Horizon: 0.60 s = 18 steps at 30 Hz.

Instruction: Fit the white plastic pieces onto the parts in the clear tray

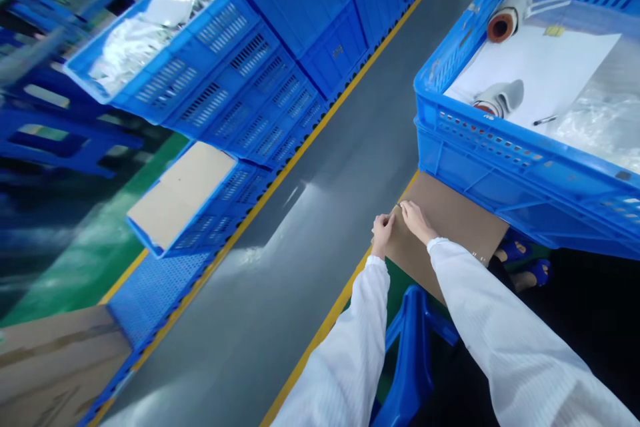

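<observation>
Flat brown cardboard piece [445, 223], beside a blue plastic crate [500, 177]. Both arms stretched forward; left hand [383, 232] and right hand [416, 219] close together, curled fingers clamped on its far-left corner. Cardboard plain-faced, straight-edged, partly under right sleeve [480, 287].

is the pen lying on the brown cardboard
No, the pen lies in the blue crate, while both hands are at the cardboard.

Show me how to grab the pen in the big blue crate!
I'd pinch the pen across its thin middle, coming straight down from above. It looks flat on the white paper, and the blue crate has walls around it but an open top.
</observation>
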Each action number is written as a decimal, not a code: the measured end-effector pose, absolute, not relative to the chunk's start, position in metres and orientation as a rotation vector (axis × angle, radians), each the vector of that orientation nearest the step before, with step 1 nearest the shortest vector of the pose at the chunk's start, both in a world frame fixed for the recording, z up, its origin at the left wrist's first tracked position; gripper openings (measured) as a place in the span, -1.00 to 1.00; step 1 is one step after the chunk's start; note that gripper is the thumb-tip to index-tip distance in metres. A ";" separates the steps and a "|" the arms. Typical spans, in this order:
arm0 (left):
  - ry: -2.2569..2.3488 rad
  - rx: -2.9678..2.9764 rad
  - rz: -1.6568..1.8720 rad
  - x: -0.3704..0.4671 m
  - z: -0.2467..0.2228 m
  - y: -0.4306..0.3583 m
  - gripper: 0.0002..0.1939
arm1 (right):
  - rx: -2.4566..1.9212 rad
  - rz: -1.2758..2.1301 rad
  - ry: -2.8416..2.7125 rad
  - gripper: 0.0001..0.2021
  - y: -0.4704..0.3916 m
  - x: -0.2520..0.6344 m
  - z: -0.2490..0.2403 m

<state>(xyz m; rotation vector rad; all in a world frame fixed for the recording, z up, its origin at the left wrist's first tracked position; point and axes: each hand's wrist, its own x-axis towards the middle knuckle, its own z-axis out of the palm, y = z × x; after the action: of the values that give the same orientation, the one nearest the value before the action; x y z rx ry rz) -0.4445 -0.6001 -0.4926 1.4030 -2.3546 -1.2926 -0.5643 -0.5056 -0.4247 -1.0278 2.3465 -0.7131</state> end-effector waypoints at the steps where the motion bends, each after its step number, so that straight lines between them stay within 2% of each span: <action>1: -2.344 1.409 -1.299 -0.444 -0.494 -0.600 -0.73 | -1.033 -0.686 2.348 -0.73 -0.506 -0.564 -0.426; 11: -2.224 1.422 -1.401 -0.443 -0.497 -0.600 -0.73 | -1.064 -0.432 2.355 -0.72 -0.516 -0.562 -0.416; 18: -2.130 1.383 -1.503 -0.441 -0.498 -0.601 -0.73 | -1.066 -0.325 2.347 -0.73 -0.490 -0.559 -0.402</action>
<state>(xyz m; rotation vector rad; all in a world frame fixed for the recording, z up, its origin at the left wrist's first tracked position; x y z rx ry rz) -0.4412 -0.6006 -0.4980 1.3827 -2.1297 -1.5030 -0.5595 -0.4897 -0.4025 -1.0661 2.3468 -0.3250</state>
